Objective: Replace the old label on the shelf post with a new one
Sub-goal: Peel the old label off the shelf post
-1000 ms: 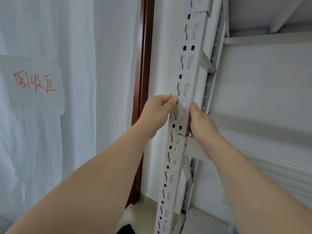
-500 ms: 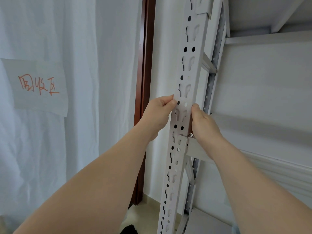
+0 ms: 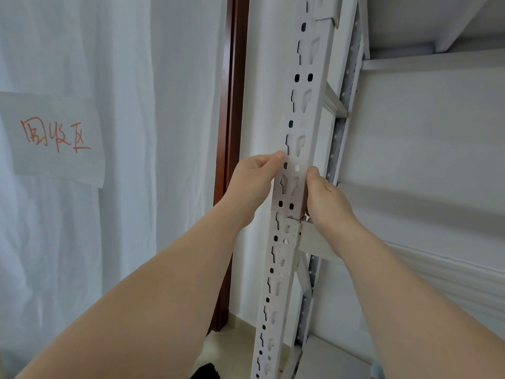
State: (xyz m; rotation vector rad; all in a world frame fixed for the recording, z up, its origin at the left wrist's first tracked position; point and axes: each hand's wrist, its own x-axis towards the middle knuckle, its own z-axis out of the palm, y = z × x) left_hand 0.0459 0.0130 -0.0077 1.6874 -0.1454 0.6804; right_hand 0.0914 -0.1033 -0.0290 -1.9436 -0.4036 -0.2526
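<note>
Next to no movement since a second ago: same grip, same spot on post (image 3: 303,105). Left hand (image 3: 254,181) pinching left edge of pale label (image 3: 291,187), right hand (image 3: 325,198) pinching right edge. Label on post front, just above beam (image 3: 317,242). Can't tell old from new. Probably mid-job: peeling off or pressing down. Paper (image 3: 54,138) on curtain (image 3: 136,187), far left.
</note>
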